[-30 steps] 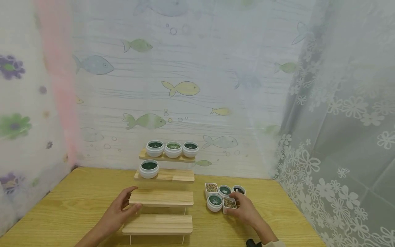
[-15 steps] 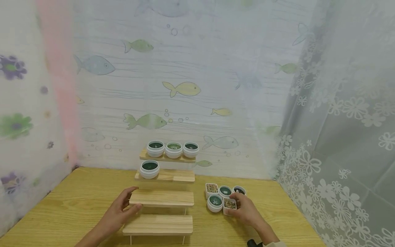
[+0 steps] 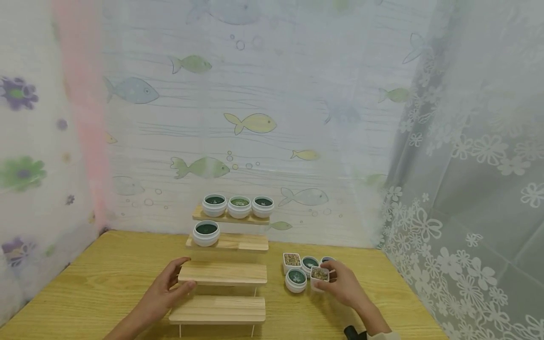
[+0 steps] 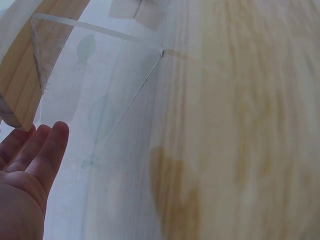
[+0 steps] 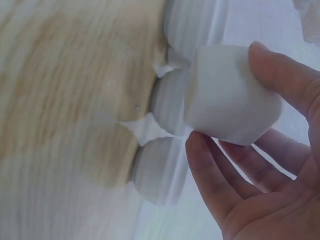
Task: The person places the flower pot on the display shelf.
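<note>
My right hand (image 3: 344,284) pinches a small square white pot (image 3: 319,276) of speckled, grain-like filling between thumb and fingers. In the right wrist view the same white pot (image 5: 232,92) shows its side and underside, raised off the table. Close by it stand a round white pot of green filling (image 3: 296,280), another round pot (image 3: 310,265), and a square pot of tan grains (image 3: 292,260). One more round pot (image 3: 327,259) is partly hidden by my hand. My left hand (image 3: 163,289) holds the left end of a wooden shelf board (image 3: 223,273), its fingertips (image 4: 60,129) at the board's end.
The tiered stand carries three round white pots (image 3: 239,207) on its top board and one round pot (image 3: 206,233) at the left of the board below. The lowest board (image 3: 217,310) rests on clear supports. A fish-patterned curtain (image 3: 250,94) hangs behind the wooden table (image 3: 106,274).
My right hand has lifted the square pot from among the others and drawn it slightly right and upward. My left hand has stayed at the shelf board.
</note>
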`<move>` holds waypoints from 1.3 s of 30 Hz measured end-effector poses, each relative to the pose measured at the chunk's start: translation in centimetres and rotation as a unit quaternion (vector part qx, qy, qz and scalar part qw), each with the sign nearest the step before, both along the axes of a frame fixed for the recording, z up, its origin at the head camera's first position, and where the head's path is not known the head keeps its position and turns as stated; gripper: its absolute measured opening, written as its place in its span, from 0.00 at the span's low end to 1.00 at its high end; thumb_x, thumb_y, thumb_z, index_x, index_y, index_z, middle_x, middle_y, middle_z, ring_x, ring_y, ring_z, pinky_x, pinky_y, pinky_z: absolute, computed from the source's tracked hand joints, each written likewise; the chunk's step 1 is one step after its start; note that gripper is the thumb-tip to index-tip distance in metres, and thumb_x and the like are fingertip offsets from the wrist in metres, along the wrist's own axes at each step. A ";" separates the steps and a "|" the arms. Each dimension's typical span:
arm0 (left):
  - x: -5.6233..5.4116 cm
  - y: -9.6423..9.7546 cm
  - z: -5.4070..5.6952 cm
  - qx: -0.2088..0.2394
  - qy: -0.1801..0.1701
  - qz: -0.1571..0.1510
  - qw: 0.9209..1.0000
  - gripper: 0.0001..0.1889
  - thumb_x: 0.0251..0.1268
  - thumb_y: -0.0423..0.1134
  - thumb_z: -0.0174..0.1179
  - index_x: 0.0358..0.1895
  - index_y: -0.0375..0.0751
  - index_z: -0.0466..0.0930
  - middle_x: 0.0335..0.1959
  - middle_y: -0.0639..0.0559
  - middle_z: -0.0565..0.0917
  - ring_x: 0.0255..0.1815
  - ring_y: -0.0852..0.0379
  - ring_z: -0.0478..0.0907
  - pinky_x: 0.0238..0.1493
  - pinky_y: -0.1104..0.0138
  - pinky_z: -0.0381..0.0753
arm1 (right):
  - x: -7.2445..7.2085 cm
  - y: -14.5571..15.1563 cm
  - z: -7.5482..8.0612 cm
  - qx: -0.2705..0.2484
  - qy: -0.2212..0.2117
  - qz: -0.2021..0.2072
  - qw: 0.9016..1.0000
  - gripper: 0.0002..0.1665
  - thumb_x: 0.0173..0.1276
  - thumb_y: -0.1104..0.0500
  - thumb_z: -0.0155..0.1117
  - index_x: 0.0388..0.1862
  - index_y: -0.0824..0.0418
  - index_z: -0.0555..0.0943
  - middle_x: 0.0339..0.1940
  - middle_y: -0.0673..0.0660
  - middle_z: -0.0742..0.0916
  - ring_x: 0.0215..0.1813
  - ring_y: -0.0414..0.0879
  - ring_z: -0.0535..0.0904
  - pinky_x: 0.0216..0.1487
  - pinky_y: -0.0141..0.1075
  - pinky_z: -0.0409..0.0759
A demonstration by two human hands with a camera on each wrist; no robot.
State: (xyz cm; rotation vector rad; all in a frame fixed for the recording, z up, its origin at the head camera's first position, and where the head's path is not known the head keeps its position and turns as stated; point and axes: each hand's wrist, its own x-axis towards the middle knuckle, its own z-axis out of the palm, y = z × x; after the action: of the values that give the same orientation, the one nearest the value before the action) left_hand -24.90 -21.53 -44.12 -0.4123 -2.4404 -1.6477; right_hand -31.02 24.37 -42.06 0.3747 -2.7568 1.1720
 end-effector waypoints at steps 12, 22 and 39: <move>-0.1 0.0 -0.1 0.000 -0.004 0.000 1.000 0.33 0.69 0.46 0.58 0.71 0.37 0.55 0.73 0.30 0.53 0.71 0.28 0.48 0.64 0.39 0.58 | 0.6 -0.4 1.6 -0.031 0.034 -0.020 0.999 0.33 0.53 0.48 0.76 0.56 0.60 0.77 0.50 0.56 0.82 0.44 0.48 0.81 0.40 0.37 0.82; -0.1 0.0 0.1 0.002 0.001 0.000 1.000 0.32 0.69 0.44 0.58 0.70 0.37 0.56 0.72 0.30 0.54 0.71 0.27 0.48 0.64 0.39 0.59 | 1.6 -2.1 2.8 -0.086 0.058 0.006 0.995 0.30 0.54 0.51 0.76 0.54 0.57 0.79 0.51 0.55 0.81 0.46 0.46 0.81 0.42 0.32 0.81; -0.1 0.1 -0.1 0.009 0.008 0.000 1.000 0.31 0.69 0.43 0.58 0.69 0.39 0.57 0.72 0.30 0.56 0.71 0.28 0.50 0.64 0.40 0.59 | 3.4 -6.9 6.2 -0.096 0.102 0.057 0.988 0.26 0.57 0.56 0.74 0.55 0.57 0.79 0.50 0.55 0.81 0.48 0.49 0.80 0.47 0.38 0.82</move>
State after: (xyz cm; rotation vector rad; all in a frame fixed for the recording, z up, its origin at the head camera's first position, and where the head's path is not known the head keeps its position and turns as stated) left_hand -24.99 -21.47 -44.18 -0.4207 -2.4127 -1.6594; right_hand -27.64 17.44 -35.86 0.5986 -2.4520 1.3314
